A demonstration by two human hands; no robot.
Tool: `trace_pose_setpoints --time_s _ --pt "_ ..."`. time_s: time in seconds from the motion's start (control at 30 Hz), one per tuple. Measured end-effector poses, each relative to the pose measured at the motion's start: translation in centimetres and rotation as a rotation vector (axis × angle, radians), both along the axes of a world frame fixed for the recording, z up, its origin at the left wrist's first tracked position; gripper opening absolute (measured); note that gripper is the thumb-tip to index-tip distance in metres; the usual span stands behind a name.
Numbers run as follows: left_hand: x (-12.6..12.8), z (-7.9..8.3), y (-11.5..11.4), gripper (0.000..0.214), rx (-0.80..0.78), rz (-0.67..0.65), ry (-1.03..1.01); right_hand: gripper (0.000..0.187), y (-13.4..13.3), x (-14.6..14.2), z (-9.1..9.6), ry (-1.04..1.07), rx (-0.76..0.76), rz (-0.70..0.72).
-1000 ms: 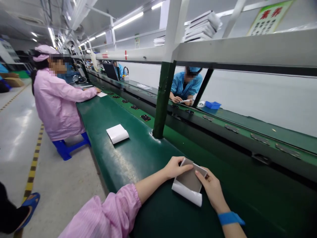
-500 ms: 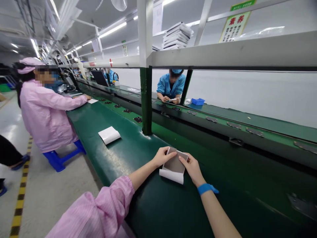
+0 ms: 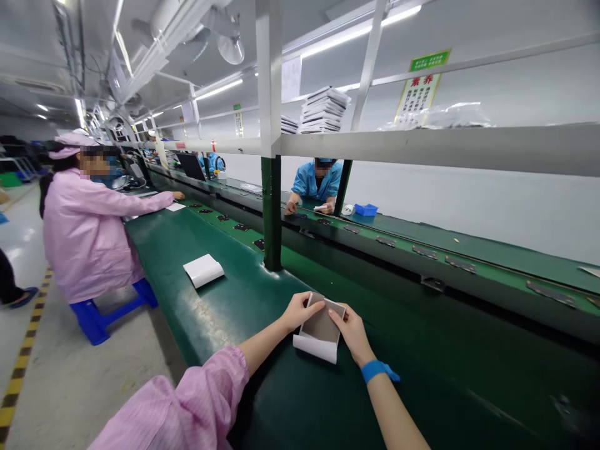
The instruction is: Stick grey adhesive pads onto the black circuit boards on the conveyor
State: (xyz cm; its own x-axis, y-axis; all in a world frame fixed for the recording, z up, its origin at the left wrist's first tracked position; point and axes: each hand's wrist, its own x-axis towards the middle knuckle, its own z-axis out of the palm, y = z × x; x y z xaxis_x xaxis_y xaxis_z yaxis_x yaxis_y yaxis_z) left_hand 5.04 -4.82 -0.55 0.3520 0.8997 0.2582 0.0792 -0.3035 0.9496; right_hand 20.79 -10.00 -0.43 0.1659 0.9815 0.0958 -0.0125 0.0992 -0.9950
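Observation:
Just above or on the green bench, a shallow white cardboard box is between my hands, its grey inside facing me. A curled white flap sticks out at its near side. My left hand grips the far left corner, thumb over the inner face. On the far right corner, my right hand pinches the rim with the thumb inside. The fingers behind the walls are partly hidden. A similar white box piece with a curved edge lies farther left on the bench.
A green-wrapped post rises beyond my hands and carries a white shelf rail. Behind it runs a line with flat dark parts. A co-worker in pink sits at left; another in blue works opposite, near a blue bin.
The view has tilted up slightly, and my hands keep the same grip on the box. Across the line, the co-worker in blue has moved one hand away from the white piece, towards the line.

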Motion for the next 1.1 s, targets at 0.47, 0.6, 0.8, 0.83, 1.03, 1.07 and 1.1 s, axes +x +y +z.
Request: trace_pose_setpoints --time_s 0.47,0.6,0.8,0.83,1.03,1.07,1.1 --pt "-0.1 0.0 0.2 0.047 -0.061 -0.052 -0.084 0.057 0.0 -0.1 0.3 -0.010 -0.086 -0.038" --pt "-0.1 0.1 0.2 0.048 -0.107 -0.082 -0.127 0.058 0.1 0.0 0.2 0.008 -0.125 -0.063" --pt "0.0 0.2 0.2 0.040 -0.175 -0.123 -0.171 0.056 -0.1 0.4 0.5 -0.040 -0.201 -0.059" --pt "0.0 0.2 0.3 0.038 -0.188 -0.124 -0.177 0.055 -0.1 0.5 0.5 -0.052 -0.214 -0.057" --pt "0.0 0.0 0.5 0.033 -0.269 -0.166 -0.199 0.054 -0.1 1.1 -0.4 -0.151 -0.246 -0.112" --pt "-0.1 0.0 0.5 0.032 -0.267 -0.159 -0.193 0.053 -0.1 1.2 -0.4 -0.162 -0.250 -0.118" --pt "-0.1 0.1 0.6 0.032 -0.265 -0.153 -0.180 0.053 -0.1 1.2 -0.4 -0.171 -0.254 -0.121"
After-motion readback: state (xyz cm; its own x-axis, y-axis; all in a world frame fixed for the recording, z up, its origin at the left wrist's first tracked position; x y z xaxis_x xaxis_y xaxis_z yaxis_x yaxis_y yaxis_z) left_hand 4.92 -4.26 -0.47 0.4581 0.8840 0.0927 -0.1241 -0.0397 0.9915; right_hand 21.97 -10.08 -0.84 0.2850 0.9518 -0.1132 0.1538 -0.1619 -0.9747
